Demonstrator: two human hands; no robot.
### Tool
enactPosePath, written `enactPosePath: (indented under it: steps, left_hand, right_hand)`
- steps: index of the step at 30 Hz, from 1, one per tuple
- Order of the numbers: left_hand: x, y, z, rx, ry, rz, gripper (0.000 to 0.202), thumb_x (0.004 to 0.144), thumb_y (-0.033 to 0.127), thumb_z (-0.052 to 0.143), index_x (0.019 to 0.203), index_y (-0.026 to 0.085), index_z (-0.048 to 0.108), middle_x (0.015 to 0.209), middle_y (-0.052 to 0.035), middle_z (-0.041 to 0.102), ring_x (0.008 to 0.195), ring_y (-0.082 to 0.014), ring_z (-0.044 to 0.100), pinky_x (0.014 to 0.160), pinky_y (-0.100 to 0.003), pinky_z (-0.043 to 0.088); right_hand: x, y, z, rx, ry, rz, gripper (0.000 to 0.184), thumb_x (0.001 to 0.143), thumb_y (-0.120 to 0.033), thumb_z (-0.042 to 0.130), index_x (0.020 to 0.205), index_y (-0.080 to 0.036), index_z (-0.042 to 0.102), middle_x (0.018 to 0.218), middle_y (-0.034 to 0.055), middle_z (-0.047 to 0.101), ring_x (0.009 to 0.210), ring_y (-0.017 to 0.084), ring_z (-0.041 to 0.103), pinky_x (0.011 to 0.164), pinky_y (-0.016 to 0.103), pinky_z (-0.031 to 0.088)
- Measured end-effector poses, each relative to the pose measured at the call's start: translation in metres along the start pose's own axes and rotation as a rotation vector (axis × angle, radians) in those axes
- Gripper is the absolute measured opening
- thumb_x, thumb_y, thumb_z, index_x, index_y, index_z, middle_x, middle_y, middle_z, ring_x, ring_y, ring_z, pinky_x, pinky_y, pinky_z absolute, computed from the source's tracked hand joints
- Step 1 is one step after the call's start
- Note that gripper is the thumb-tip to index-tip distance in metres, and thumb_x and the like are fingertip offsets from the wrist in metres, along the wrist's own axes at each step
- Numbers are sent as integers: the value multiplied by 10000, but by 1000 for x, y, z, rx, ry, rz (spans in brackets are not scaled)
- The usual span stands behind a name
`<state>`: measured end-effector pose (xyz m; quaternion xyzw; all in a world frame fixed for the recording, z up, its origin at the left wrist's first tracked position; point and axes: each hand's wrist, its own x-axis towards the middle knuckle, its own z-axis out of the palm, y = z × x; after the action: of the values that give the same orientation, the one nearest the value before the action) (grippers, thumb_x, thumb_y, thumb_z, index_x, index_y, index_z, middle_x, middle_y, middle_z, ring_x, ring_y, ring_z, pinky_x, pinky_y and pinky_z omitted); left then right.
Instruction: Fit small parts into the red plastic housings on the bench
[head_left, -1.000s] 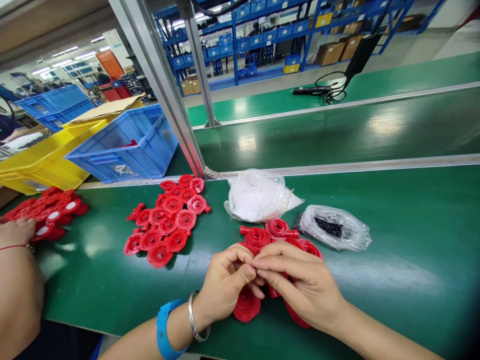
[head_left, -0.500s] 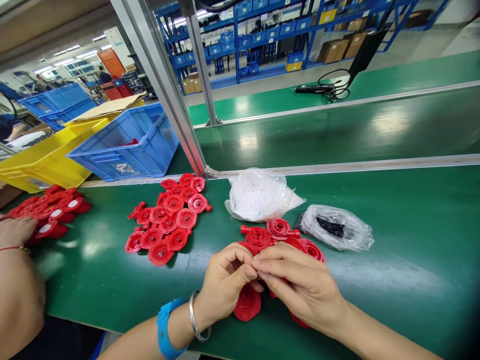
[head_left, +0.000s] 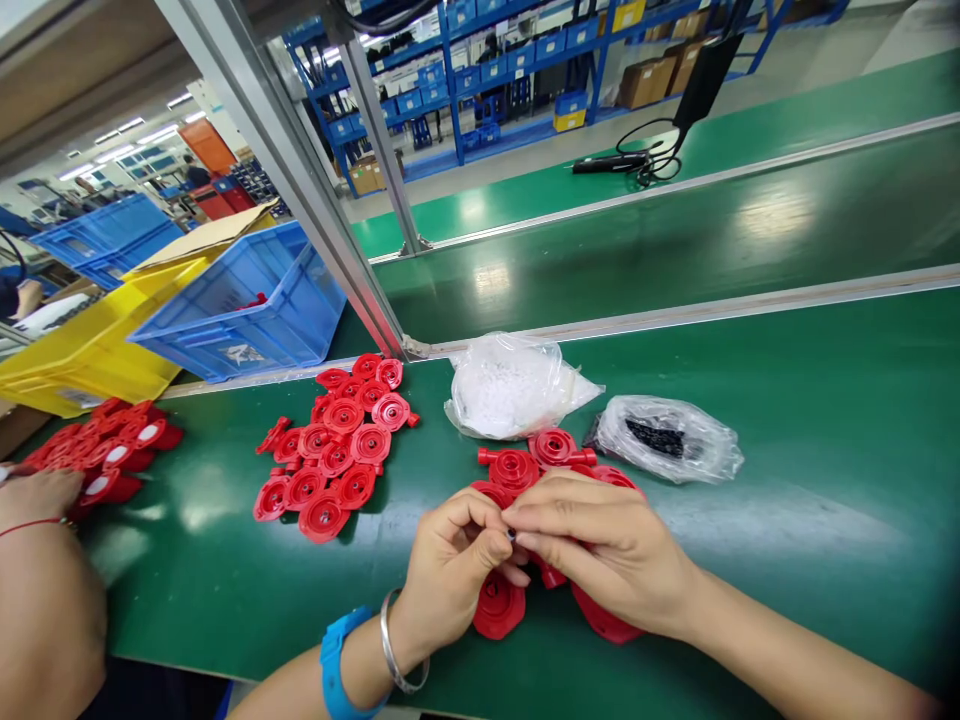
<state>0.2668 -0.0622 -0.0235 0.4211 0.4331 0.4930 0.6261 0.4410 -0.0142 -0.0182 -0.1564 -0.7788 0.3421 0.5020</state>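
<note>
My left hand (head_left: 457, 568) and my right hand (head_left: 604, 548) meet fingertip to fingertip over the green table (head_left: 787, 420), both pinched on a tiny dark part (head_left: 511, 536) that is too small to name. Under and behind them lies a small heap of red round plastic parts (head_left: 525, 468); one red disc (head_left: 497, 607) shows below my left hand. A clear bag of small white pieces (head_left: 514, 388) and a clear bag of small black pieces (head_left: 664, 440) lie just beyond the heap.
A spread of several red parts (head_left: 337, 450) lies to the left. Further left a co-worker's arm (head_left: 41, 590) rests by another red pile (head_left: 105, 450). A blue crate (head_left: 247, 305) and yellow bin (head_left: 90, 340) stand behind; an aluminium post (head_left: 300, 190) rises from the table's back edge.
My hands stay together on the small part, the fingers shifting slightly. The view has tilted a little. The co-worker's hand has slid somewhat nearer along the left pile.
</note>
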Motion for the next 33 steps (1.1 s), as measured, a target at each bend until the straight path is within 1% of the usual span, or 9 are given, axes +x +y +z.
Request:
enactPosePath:
  steps: [6, 8, 13, 15, 17, 20, 24, 27, 33]
  left_hand:
    - [0, -3, -3, 61, -40, -65, 400, 770, 516, 697, 747, 140, 561, 693, 3, 583, 524, -105, 617, 509, -214, 512]
    - [1, 4, -9, 170, -80, -70, 405, 783, 535, 672, 754, 146, 562, 704, -4, 578, 543, -99, 581, 525, -218, 483]
    - [-1, 29, -32, 993, -442, 174, 579, 543, 543, 840, 944, 180, 634, 937, -66, 605, 822, -202, 529, 738, -325, 450]
    - [-4, 31, -37, 1271, -515, 227, 665, 548, 549, 830, 1062, 190, 609, 1007, -90, 585, 858, -235, 506, 742, -358, 437]
    - [-6, 30, -37, 1418, -533, 226, 681, 593, 526, 810, 1133, 188, 572, 1038, -101, 564, 856, -243, 492, 721, -365, 437]
    - [-6, 28, -33, 1390, -522, 213, 651, 571, 416, 839, 1108, 186, 551, 1080, -100, 553, 906, -257, 492, 781, -391, 457]
    - [-8, 31, -28, 1101, -436, 279, 624, 648, 223, 758, 1207, 195, 483, 1131, -88, 542, 1007, -236, 519, 904, -370, 459]
    - [-10, 30, -27, 990, -369, 337, 654, 698, 260, 745, 1288, 212, 465, 1094, -80, 541, 975, -216, 540, 882, -348, 478]
    - [-11, 23, -26, 970, -276, 411, 719, 720, 268, 748, 1358, 226, 419, 1139, -99, 559, 1020, -233, 546, 892, -361, 492]
  right_hand:
    - [0, -1, 0, -49, -43, 5, 178, 905, -109, 572, 1018, -177, 691, 862, 56, 700, 752, 123, 642, 689, 255, 545]
    - [0, -1, -2, -68, -68, -14, 156, 901, -96, 567, 983, -167, 679, 832, 52, 683, 734, 122, 621, 678, 257, 535]
    - [1, -1, -13, -155, -79, 28, 122, 881, -89, 584, 955, -165, 645, 829, 56, 664, 764, 144, 613, 696, 281, 527]
    - [2, -1, -16, -189, -86, 42, 109, 890, -106, 578, 950, -176, 636, 825, 51, 662, 762, 147, 611, 696, 285, 524]
    - [2, -1, -17, -212, -101, 41, 106, 902, -113, 558, 940, -179, 633, 821, 48, 660, 757, 146, 606, 695, 288, 521]
    - [2, -1, -13, -212, -127, 31, 106, 911, -118, 545, 942, -170, 631, 828, 49, 657, 762, 143, 599, 703, 288, 519]
    - [-2, -4, -5, -192, -174, 8, 113, 906, -111, 553, 945, -172, 640, 883, 63, 639, 800, 148, 581, 721, 294, 515]
    - [-5, -7, 1, -220, -196, 25, 133, 878, -85, 571, 928, -174, 656, 983, 84, 600, 864, 160, 567, 732, 297, 513]
    - [-12, -8, 6, -328, -167, 15, 160, 857, -55, 566, 942, -157, 656, 1088, 115, 557, 954, 196, 553, 760, 337, 515]
